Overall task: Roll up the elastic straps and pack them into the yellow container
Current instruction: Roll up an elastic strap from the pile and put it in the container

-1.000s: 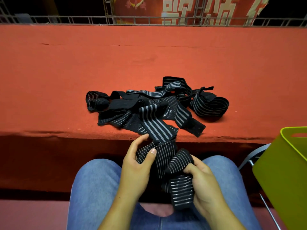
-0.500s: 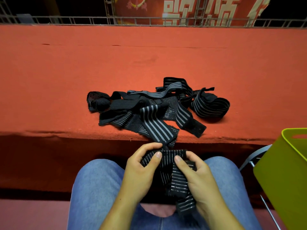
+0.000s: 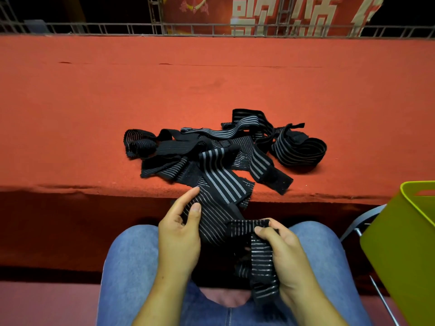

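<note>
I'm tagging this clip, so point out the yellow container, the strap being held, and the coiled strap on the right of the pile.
yellow container (image 3: 400, 255): head view, its outer side wall.
held strap (image 3: 216, 222): head view, its wide striped middle.
coiled strap (image 3: 301, 157): head view, the near band of its loop.

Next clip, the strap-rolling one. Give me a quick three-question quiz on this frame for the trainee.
1. True or false: the right grip is empty.
2. Where is the yellow container? A on the red table; B at the person's right, off the table; C on the lap.
3. Which grip holds the strap nearer the pile of straps?
Key: 1 false, it pinches the strap; 2 B; 3 the left grip.
</note>
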Motion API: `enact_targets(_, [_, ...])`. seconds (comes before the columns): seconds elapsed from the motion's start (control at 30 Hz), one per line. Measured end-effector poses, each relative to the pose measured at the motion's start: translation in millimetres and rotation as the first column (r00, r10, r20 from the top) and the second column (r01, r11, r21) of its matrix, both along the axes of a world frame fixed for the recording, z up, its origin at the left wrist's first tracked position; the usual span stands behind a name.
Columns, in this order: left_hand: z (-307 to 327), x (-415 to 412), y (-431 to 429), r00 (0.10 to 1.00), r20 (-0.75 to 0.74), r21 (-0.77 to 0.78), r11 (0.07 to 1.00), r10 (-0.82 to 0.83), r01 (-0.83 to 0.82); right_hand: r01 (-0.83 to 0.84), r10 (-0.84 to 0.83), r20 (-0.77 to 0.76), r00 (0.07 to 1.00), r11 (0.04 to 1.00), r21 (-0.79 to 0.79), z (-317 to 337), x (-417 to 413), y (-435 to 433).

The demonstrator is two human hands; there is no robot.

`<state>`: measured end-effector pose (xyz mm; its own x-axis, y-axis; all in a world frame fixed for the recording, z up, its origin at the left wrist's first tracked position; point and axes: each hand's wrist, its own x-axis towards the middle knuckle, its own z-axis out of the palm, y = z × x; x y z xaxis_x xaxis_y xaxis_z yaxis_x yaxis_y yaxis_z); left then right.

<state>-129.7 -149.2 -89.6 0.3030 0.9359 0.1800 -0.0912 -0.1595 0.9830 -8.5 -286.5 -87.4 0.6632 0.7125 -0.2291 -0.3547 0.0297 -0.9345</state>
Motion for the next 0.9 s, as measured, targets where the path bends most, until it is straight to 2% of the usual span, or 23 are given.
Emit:
enact_targets(0.2, [-1, 2, -3, 0.994, -0.045, -0.005, 0.995, 0.096, -0.097, 0.012, -0.012, -0.004, 1.000, 1.000, 0.022, -5, -4, 2])
enact_targets(0.3, [-6, -6, 9, 0.979, -0.029, -0.049, 0.978, 0.202, -0.203, 0.123, -0.115, -0.108, 0.988, 0.990, 0.068, -4, 2, -1])
enact_targets(0.37, [-7, -15, 22, 0.975, -0.024, -0.053, 0.974, 0.219, -0.220, 0.148, -0.138, -0.096, 0.986, 0.984, 0.100, 1, 10, -6])
enact_targets(0.5, [2, -5, 13, 0.999, -0.001, -0.012, 0.999, 0.035, -0.035, 0.127, -0.124, -0.044, 0.991, 0.990, 0.062, -1, 11, -4])
enact_targets(0.7, [4, 2, 3, 0.992, 0.040, 0.020, 0.993, -0.117, 0.116, 0.052, -0.055, 0.074, 0.996, 0.998, 0.035, -4, 6, -2])
enact_targets(0.9, [15, 2, -2, 0.977, -0.031, 0.106, 0.971, -0.210, 0.213, 0.004, -0.007, 0.036, 0.999, 0.995, 0.095, 0, 0, -1])
